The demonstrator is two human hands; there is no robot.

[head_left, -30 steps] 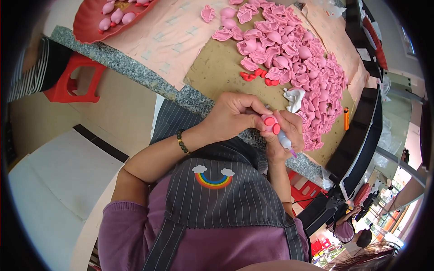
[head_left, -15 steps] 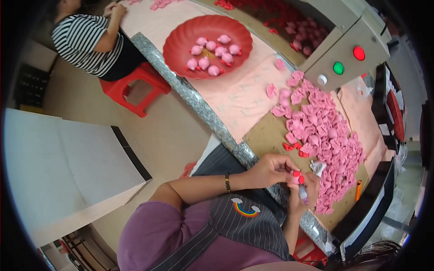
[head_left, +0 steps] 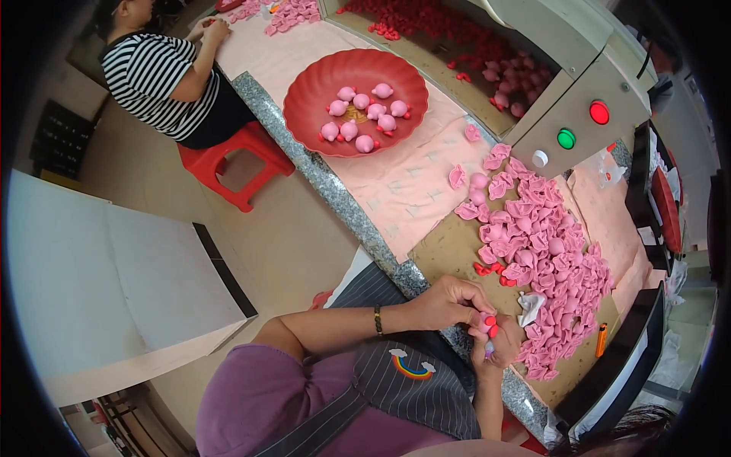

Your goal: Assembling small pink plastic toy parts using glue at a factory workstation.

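Note:
In front of my apron, both hands meet over a small pink rubbery piece with red ends (head_left: 489, 323). My left hand (head_left: 454, 302) pinches it from the left with thumb and fingertips. From the other side my right hand (head_left: 504, 343) closes around a small whitish tube with a purple tip (head_left: 489, 349), its fingers against the pink piece. Just beyond my hands lie a crumpled white tissue (head_left: 531, 307) and a few loose red pieces (head_left: 495, 271). A large heap of pink moulded pieces (head_left: 544, 259) spreads over the brown board beside them.
A red scalloped bowl (head_left: 304, 103) holds several round pink pieces with red ends. Behind the heap stands a grey machine (head_left: 579, 126) with buttons; an orange cutter (head_left: 601, 340) lies right. Far left, a person in stripes (head_left: 156, 80) sits on a red stool (head_left: 247, 171).
The whole scene sits slightly lower as my view has tilted. My hands have turned a little and moved slightly left, still gripping the pink piece and the tube.

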